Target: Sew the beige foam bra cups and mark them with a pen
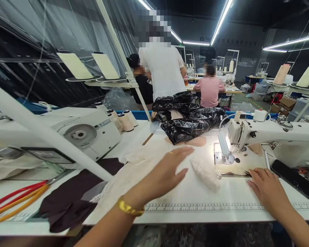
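My left hand, with a gold bracelet at the wrist, hovers over the white table with fingers stretched out and nothing in them. Cream fabric spreads beneath and left of it. Just to its right lies a small pale cloth piece. My right hand rests at the front right edge of the sewing machine's bed, fingers extended. A small dark mark or object shows by its fingertips; I cannot make out which. The lit sewing machine stands behind that hand.
Black plastic bags lie at the table's back, over tan flat pieces. A black phone is at right. Leftward are dark cloth, red and orange handles, thread cones and another machine. People work beyond.
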